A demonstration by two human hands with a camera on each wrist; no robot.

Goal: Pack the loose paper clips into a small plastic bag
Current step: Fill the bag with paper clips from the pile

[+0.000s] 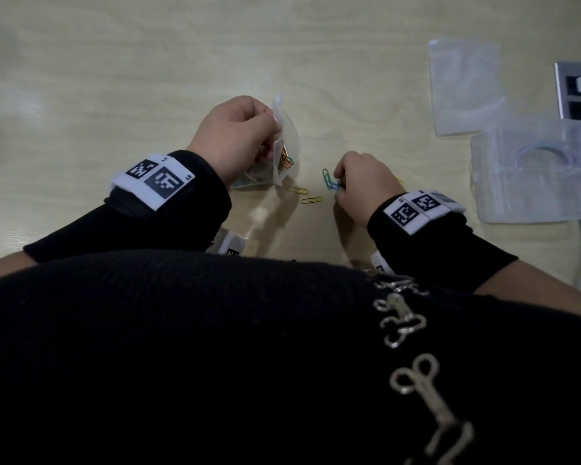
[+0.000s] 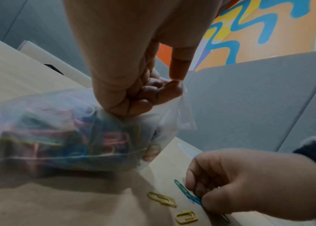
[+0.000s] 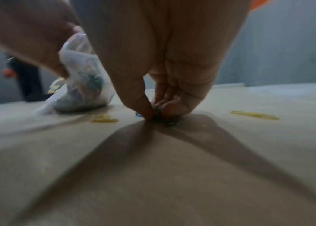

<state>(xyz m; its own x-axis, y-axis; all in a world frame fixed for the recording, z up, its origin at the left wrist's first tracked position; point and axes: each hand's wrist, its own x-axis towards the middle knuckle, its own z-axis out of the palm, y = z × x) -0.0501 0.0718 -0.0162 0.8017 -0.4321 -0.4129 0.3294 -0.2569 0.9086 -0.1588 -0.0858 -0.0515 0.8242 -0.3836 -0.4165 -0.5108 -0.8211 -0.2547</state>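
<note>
My left hand (image 1: pixel 239 135) grips the rim of a small clear plastic bag (image 1: pixel 287 152) full of coloured paper clips (image 2: pixel 76 140), its bottom resting on the table. In the left wrist view the fingers (image 2: pixel 153 91) curl over the bag's (image 2: pixel 174 116) mouth. To its right, my right hand (image 1: pixel 363 189) pinches blue and green paper clips (image 1: pixel 329 181) low on the table; the same clips (image 2: pixel 186 192) stick out from its fingers (image 2: pixel 207 191). Two yellow paper clips (image 1: pixel 304 194) lie loose between the hands. Another yellow clip (image 3: pixel 254 115) lies right of the right hand (image 3: pixel 153 113).
A pale wooden table (image 1: pixel 148 62) carries everything. Spare empty clear bags (image 1: pixel 463 85) lie at the far right, with a clear plastic box (image 1: pixel 530 169) in front of them and a metal socket plate (image 1: pixel 572 92) beside them. Grey partition panels (image 2: pixel 250 99) stand behind the table.
</note>
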